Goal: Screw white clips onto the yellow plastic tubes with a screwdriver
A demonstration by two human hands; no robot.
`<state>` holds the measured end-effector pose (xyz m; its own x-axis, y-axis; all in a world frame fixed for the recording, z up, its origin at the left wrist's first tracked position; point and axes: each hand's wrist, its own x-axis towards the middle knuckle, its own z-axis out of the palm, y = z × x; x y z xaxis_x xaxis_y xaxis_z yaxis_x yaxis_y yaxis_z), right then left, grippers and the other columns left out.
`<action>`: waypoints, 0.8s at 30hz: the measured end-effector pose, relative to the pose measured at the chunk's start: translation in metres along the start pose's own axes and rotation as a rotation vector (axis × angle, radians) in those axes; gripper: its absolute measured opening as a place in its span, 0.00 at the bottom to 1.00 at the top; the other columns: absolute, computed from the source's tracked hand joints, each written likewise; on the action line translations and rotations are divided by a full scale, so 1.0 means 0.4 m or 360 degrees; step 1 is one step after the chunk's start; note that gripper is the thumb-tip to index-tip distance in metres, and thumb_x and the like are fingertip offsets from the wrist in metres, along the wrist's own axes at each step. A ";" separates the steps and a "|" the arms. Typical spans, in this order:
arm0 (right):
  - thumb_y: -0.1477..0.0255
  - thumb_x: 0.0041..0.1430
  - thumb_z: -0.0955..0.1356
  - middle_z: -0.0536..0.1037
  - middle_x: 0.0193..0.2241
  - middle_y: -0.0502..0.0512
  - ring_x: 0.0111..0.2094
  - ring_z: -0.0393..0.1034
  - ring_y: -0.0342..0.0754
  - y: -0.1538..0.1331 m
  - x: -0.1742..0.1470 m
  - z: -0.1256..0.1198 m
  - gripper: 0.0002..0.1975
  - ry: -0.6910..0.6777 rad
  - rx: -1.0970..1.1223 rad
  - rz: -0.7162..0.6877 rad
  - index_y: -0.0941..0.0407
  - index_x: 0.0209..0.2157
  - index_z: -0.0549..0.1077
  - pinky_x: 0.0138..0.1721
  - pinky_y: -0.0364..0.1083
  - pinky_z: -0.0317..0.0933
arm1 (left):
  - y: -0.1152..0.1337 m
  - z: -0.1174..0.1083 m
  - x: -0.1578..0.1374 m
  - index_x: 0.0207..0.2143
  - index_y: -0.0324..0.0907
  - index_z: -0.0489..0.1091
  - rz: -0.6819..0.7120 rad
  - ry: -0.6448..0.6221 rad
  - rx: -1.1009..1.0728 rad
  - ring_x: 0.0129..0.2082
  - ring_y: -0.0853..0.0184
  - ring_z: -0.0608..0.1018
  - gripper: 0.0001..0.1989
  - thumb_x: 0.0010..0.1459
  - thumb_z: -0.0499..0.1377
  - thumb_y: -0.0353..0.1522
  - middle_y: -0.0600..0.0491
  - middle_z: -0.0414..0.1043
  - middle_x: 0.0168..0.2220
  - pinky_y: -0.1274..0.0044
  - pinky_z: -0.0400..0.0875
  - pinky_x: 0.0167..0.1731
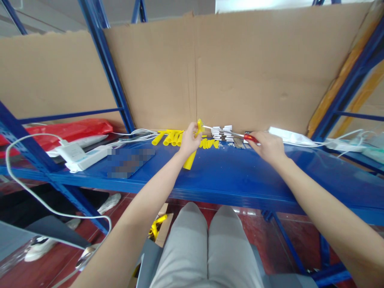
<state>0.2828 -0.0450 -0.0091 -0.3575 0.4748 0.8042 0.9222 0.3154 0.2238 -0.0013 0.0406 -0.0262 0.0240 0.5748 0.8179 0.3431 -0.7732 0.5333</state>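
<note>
My left hand [191,139] is closed around a yellow plastic part [200,126] whose tube-like handle [190,161] sticks out below the palm. My right hand [268,147] grips a screwdriver by its red handle [251,138]. The thin metal shaft [234,135] points left, and its tip reaches the yellow part's head or close to it; contact is hard to make out. Beneath and beside my left hand lie several yellow tubes [168,138] and a row of small yellow pieces [210,143]. A stack of small white-and-dark packets [222,133] sits behind the shaft.
A blue shelf [228,172] with a cardboard back wall [240,72] holds everything. On the left are a power strip [90,158] with a charger, white cables and a red bag [72,130]. A white object [291,136] lies right. Below is a box of yellow parts [163,232].
</note>
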 end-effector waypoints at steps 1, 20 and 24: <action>0.63 0.63 0.58 0.78 0.33 0.61 0.35 0.71 0.54 0.000 0.001 -0.002 0.18 -0.0001 -0.0001 -0.0004 0.56 0.40 0.75 0.32 0.47 0.57 | 0.000 0.000 0.000 0.40 0.44 0.64 0.0000 0.0004 0.0001 0.31 0.66 0.79 0.11 0.54 0.59 0.35 0.52 0.72 0.35 0.75 0.75 0.31; 0.63 0.63 0.59 0.77 0.35 0.60 0.34 0.71 0.52 0.006 -0.003 0.007 0.16 -0.0019 0.0005 -0.0037 0.55 0.37 0.74 0.28 0.46 0.56 | 0.014 0.000 -0.002 0.38 0.43 0.63 -0.0096 -0.0034 -0.0055 0.24 0.70 0.76 0.10 0.54 0.59 0.33 0.52 0.72 0.35 0.79 0.73 0.24; 0.64 0.64 0.58 0.78 0.37 0.61 0.37 0.72 0.53 -0.001 0.002 -0.007 0.17 -0.0010 0.0029 -0.0059 0.56 0.43 0.75 0.31 0.47 0.58 | 0.012 -0.004 -0.001 0.39 0.43 0.63 -0.0080 -0.0019 -0.0042 0.26 0.69 0.77 0.10 0.53 0.59 0.32 0.51 0.73 0.36 0.78 0.74 0.25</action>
<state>0.2825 -0.0470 -0.0072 -0.3925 0.4676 0.7920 0.9054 0.3480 0.2433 -0.0011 0.0362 -0.0236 0.0187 0.6160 0.7875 0.3192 -0.7501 0.5792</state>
